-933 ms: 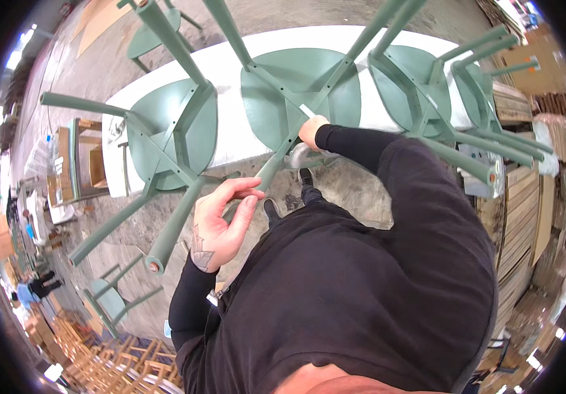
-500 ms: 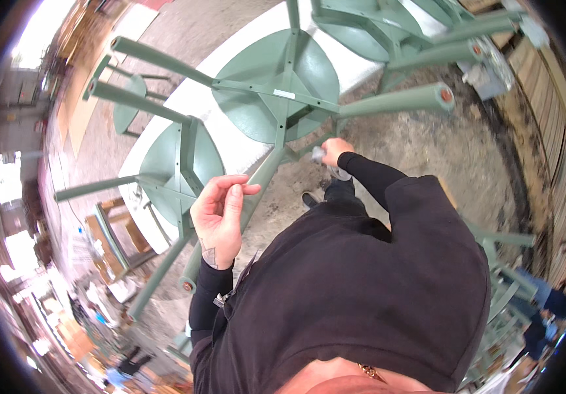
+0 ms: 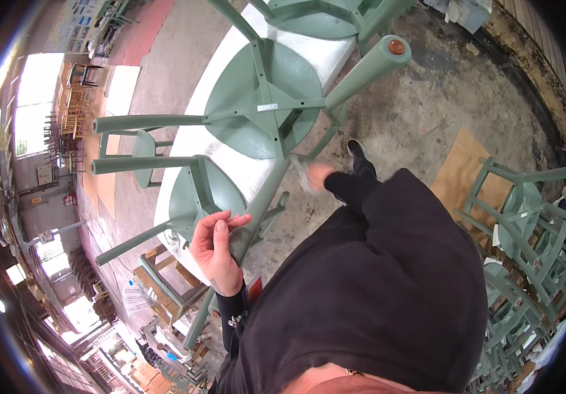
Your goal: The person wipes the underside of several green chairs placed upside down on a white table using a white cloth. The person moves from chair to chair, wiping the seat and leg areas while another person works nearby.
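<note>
An upside-down sage-green chair (image 3: 230,88) rests with its round seat on a white-topped table (image 3: 197,105). One of its legs points toward me, past my left hand (image 3: 219,253). That hand is beside the leg, palm up, fingers loosely bent and thumb apart, with nothing visible in it. Whether its back touches the leg I cannot tell. My right hand (image 3: 320,176), smeared by motion, grips a crumpled whitish-grey cloth-like piece (image 3: 301,174) near the same leg, just below the seat. The exact material of this piece is unclear.
Another upturned green chair (image 3: 220,190) stands at the left and one more (image 3: 312,23) at the far end. A wooden frame (image 3: 171,282) is left of me. Several stacked green chairs (image 3: 525,223) fill the right, by brown cardboard (image 3: 461,174) on the concrete floor.
My view has swung right, and the chairs have shifted in it. The right hand has moved closer to the chair leg with the whitish piece. My left hand stays beside the leg.
</note>
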`<action>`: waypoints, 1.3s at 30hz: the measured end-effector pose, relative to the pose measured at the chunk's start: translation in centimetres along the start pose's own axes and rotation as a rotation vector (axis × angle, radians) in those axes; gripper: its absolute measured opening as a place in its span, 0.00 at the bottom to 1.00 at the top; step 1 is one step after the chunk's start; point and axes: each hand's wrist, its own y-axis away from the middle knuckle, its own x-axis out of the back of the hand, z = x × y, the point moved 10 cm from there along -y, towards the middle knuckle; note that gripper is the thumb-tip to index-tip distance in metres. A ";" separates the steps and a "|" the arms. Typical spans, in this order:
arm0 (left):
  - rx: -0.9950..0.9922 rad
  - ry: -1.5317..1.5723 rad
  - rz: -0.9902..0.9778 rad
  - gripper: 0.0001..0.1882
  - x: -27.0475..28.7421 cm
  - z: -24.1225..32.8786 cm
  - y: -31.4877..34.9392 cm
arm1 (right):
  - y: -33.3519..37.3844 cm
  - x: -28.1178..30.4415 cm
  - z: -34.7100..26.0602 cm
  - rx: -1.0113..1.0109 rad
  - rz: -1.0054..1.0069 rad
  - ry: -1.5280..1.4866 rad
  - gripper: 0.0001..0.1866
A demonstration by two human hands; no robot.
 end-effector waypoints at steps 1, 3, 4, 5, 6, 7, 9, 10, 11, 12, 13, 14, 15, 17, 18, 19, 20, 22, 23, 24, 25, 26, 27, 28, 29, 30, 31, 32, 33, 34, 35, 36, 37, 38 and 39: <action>-0.013 -0.025 0.059 0.11 1.5 -1.0 0.5 | 3.1 -3.4 -2.8 0.212 -0.244 0.041 0.16; -0.057 -0.070 0.029 0.10 0.8 0.0 0.2 | 7.0 -3.2 -1.8 0.276 -0.124 -0.184 0.16; -0.052 -0.061 0.072 0.10 1.8 -0.7 1.1 | 6.9 0.8 -0.7 0.073 0.081 -0.317 0.19; -0.049 -0.086 0.074 0.10 1.7 -0.5 1.1 | 6.3 3.8 2.2 -0.081 0.350 -0.283 0.24; -0.035 -0.063 0.056 0.10 1.3 -0.6 0.9 | 6.0 7.1 4.0 -0.128 0.565 -0.366 0.28; -0.036 -0.065 0.085 0.10 1.6 -0.7 0.9 | 4.9 11.1 3.3 -0.171 0.664 -0.450 0.28; -0.020 0.009 0.104 0.10 1.3 -0.2 0.9 | 4.3 19.0 2.8 -0.137 1.028 -0.471 0.24; -0.018 0.000 0.091 0.10 0.8 0.0 0.8 | 3.1 20.0 3.2 -0.212 1.004 -0.414 0.20; -0.021 0.001 0.072 0.10 0.4 0.1 0.5 | 1.6 18.8 3.2 -0.268 0.885 -0.249 0.19; -0.027 -0.007 0.047 0.10 -0.1 0.5 0.2 | 0.1 17.5 3.5 -0.326 0.766 -0.096 0.19; -0.020 -0.020 0.046 0.10 0.0 0.2 0.3 | -1.0 15.5 1.2 -0.234 0.702 -0.161 0.15; -0.017 -0.055 0.062 0.10 0.3 0.3 0.3 | -1.2 12.6 -1.4 -0.140 0.628 -0.222 0.12; -0.018 -0.062 0.047 0.10 0.1 0.4 0.1 | -1.0 9.7 -1.1 -0.147 0.520 -0.230 0.12; -0.005 -0.058 0.065 0.10 0.8 -0.1 0.1 | 0.0 3.3 -2.2 -0.004 0.085 -0.107 0.13; -0.013 -0.042 0.073 0.10 0.9 -0.2 0.1 | 1.2 0.4 -2.9 0.122 -0.228 0.022 0.14; -0.019 -0.043 0.087 0.10 1.2 -0.2 0.5 | 1.0 3.7 -3.1 0.093 -0.062 -0.041 0.15; -0.023 -0.045 0.100 0.10 1.4 -0.2 0.5 | 0.9 6.9 -3.5 0.066 0.103 -0.107 0.16; -0.012 -0.023 0.134 0.10 1.8 -0.7 1.2 | 2.6 14.0 -5.2 0.080 0.503 -0.239 0.20; -0.005 0.003 0.129 0.10 1.6 -0.5 1.0 | 2.8 19.2 -5.4 0.185 0.772 -0.177 0.22; 0.000 0.014 0.141 0.10 1.6 -0.3 0.9 | 2.4 22.9 -6.1 0.206 0.873 -0.055 0.18; -0.007 0.036 0.101 0.09 0.8 0.2 0.4 | 2.1 25.9 -4.3 0.147 1.012 0.093 0.14; -0.001 0.033 0.091 0.09 0.4 0.2 0.2 | 1.5 27.8 -2.6 0.053 1.043 0.248 0.12; 0.003 0.030 0.090 0.09 0.2 0.3 0.1 | 1.4 28.0 0.1 -0.033 1.028 0.208 0.11; 0.008 0.020 0.108 0.09 0.6 0.3 0.1 | 1.1 28.0 1.4 -0.099 1.006 0.161 0.11; -0.007 0.008 0.104 0.09 0.8 0.4 0.1 | 0.9 27.2 1.3 -0.102 0.975 0.213 0.12; -0.015 -0.007 0.112 0.10 0.9 0.0 0.1 | 0.8 25.7 0.5 -0.093 0.936 0.262 0.13; -0.010 -0.023 0.133 0.10 1.2 -0.4 0.6 | 1.1 23.2 -0.6 -0.074 0.882 0.309 0.14; 0.007 -0.013 0.158 0.10 1.6 -0.5 1.0 | 1.3 19.7 -0.3 -0.098 0.756 0.117 0.13; 0.007 0.007 0.177 0.09 1.8 -0.1 0.7 | 1.9 16.3 0.2 -0.127 0.640 -0.059 0.13; -0.009 0.060 0.167 0.09 1.4 0.2 0.1 | 2.7 9.5 4.5 -0.394 0.266 -0.164 0.20; 0.026 -0.008 0.207 0.08 2.2 -0.1 0.4 | 4.0 6.0 2.1 -0.218 0.091 -0.058 0.29; -0.010 0.048 0.159 0.08 1.6 0.2 -0.5 | 5.1 6.5 3.5 -0.160 0.279 0.043 0.31; -0.008 0.053 0.141 0.08 1.2 -0.1 -0.2 | 6.6 7.1 1.5 -0.069 0.441 0.133 0.34; -0.005 0.059 0.124 0.08 1.0 -0.4 0.0 | 5.3 7.6 2.0 -0.073 0.409 0.057 0.31; 0.014 0.019 0.152 0.08 1.4 -0.6 0.5 | 4.5 8.5 -0.7 -0.041 0.344 -0.047 0.28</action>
